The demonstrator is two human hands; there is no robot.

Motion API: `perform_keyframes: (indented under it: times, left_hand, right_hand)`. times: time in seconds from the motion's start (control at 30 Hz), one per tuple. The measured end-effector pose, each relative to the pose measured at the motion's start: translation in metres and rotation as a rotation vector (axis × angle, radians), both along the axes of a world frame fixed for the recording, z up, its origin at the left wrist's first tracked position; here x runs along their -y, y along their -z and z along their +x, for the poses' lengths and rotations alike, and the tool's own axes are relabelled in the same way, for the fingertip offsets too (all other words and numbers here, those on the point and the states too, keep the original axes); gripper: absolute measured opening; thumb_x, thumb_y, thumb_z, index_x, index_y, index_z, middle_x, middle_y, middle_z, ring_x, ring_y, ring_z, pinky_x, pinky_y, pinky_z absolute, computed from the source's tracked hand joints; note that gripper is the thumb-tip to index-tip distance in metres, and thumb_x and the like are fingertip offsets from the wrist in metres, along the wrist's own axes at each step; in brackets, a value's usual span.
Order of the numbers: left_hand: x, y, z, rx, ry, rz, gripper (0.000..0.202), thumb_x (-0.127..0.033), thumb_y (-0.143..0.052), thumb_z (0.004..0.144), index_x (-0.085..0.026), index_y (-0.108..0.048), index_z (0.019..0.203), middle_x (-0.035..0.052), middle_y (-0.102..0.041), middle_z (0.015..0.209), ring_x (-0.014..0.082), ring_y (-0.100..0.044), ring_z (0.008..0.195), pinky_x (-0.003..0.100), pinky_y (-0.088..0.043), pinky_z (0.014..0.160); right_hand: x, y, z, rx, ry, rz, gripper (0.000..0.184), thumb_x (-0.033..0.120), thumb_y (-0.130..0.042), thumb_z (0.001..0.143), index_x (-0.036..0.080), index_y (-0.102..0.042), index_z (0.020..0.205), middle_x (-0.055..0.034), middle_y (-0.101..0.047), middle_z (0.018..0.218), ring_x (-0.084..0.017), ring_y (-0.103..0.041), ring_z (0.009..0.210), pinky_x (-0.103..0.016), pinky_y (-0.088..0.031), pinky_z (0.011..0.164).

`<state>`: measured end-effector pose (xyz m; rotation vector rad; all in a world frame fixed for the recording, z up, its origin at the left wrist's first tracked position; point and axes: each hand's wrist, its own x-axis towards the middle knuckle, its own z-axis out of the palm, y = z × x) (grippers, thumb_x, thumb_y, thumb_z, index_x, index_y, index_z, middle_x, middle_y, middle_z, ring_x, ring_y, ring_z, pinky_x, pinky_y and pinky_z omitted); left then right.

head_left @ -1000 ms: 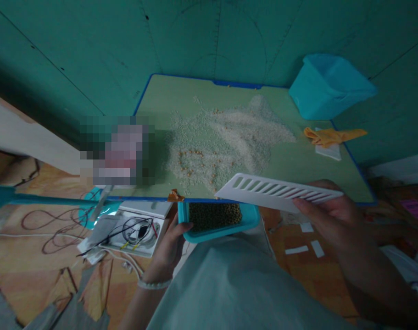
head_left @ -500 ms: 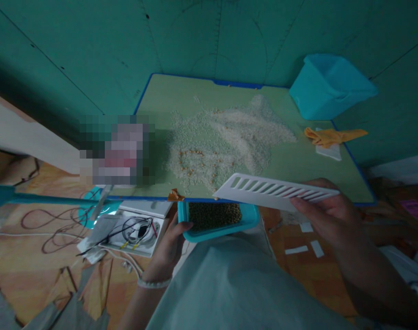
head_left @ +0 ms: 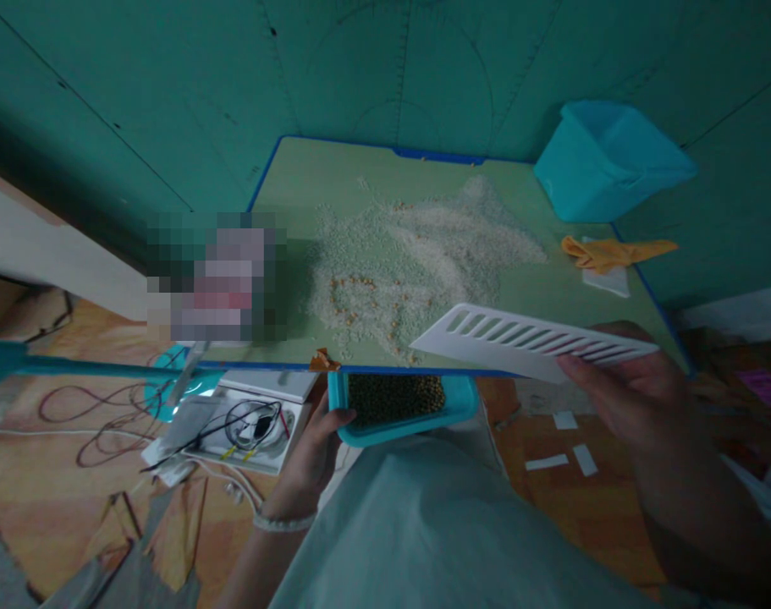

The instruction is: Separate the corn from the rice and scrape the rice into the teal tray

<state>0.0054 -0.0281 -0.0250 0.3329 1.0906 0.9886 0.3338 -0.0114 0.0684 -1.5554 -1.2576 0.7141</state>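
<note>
My left hand (head_left: 312, 461) grips the left edge of a small teal tray (head_left: 366, 434) filled with dark green beans, held on my lap just below the board's front edge. My right hand (head_left: 632, 389) is closed on one end of a white slotted plastic panel (head_left: 525, 342), held flat and slightly tilted above the tray's right side. Beyond them a pale green board (head_left: 563, 296) with a blue rim carries a wide spread of white grains (head_left: 423, 254) mixed with some orange kernels.
A teal bin (head_left: 607, 156) lies tipped at the board's far right, with an orange cloth (head_left: 614, 251) beside it. Left of the tray sits a white box with wires (head_left: 251, 423). A teal bar (head_left: 74, 365) crosses the left. A blurred patch covers something at the board's left.
My right hand has moved the white slotted panel a little to the right and slightly up. The tray and my left hand have stayed put.
</note>
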Motion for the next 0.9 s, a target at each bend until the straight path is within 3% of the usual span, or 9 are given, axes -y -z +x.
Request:
perform_keyframes:
  times: [0.2, 0.43, 0.63, 0.83, 0.9]
  left_hand:
    - [0.002, 0.0, 0.001, 0.02, 0.025, 0.006, 0.047, -0.024, -0.075, 0.067, -0.022, -0.075, 0.114, 0.0056, -0.079, 0.115, 0.0388, -0.063, 0.122, 0.049, -0.048, 0.103]
    - [0.001, 0.006, 0.001, 0.021, 0.034, 0.019, 0.048, -0.023, -0.075, 0.066, -0.021, -0.075, 0.114, 0.0053, -0.08, 0.113, 0.0386, -0.064, 0.12, 0.048, -0.049, 0.1]
    - [0.003, 0.003, 0.001, 0.037, 0.046, 0.033, 0.047, -0.024, -0.074, 0.069, -0.021, -0.074, 0.116, 0.005, -0.079, 0.115, 0.0381, -0.06, 0.125, 0.046, -0.049, 0.1]
    - [0.002, 0.014, -0.002, 0.053, 0.035, 0.036, 0.05, -0.024, -0.075, 0.066, -0.021, -0.074, 0.116, 0.0051, -0.08, 0.114, 0.0387, -0.06, 0.126, 0.047, -0.049, 0.101]
    - [0.002, 0.017, -0.002, 0.044, 0.033, 0.031, 0.051, -0.023, -0.075, 0.066, -0.021, -0.074, 0.117, 0.0054, -0.08, 0.113, 0.0391, -0.059, 0.126, 0.048, -0.049, 0.1]
  right_hand:
    - [0.01, -0.013, -0.011, 0.137, -0.034, -0.003, 0.008, 0.026, -0.076, 0.077, 0.027, -0.072, 0.083, 0.0004, -0.07, 0.078, -0.019, -0.067, 0.072, -0.03, -0.053, 0.068]
    - [0.017, -0.022, -0.022, 0.086, -0.029, -0.052, 0.006, 0.027, -0.075, 0.079, 0.029, -0.073, 0.084, 0.0008, -0.072, 0.078, -0.02, -0.069, 0.073, -0.031, -0.056, 0.07]
    - [0.02, -0.02, -0.018, 0.112, -0.041, -0.031, 0.006, 0.031, -0.076, 0.08, 0.029, -0.074, 0.086, 0.0005, -0.072, 0.079, -0.019, -0.07, 0.074, -0.03, -0.057, 0.069]
    - [0.013, -0.007, 0.0, 0.189, -0.123, 0.08, 0.013, 0.027, -0.078, 0.076, 0.032, -0.077, 0.087, 0.002, -0.074, 0.079, -0.019, -0.071, 0.07, -0.028, -0.058, 0.062]
    - [0.008, -0.001, 0.003, 0.139, -0.083, 0.09, 0.014, 0.029, -0.08, 0.073, 0.032, -0.076, 0.086, 0.0024, -0.074, 0.078, -0.019, -0.072, 0.07, -0.028, -0.058, 0.063]
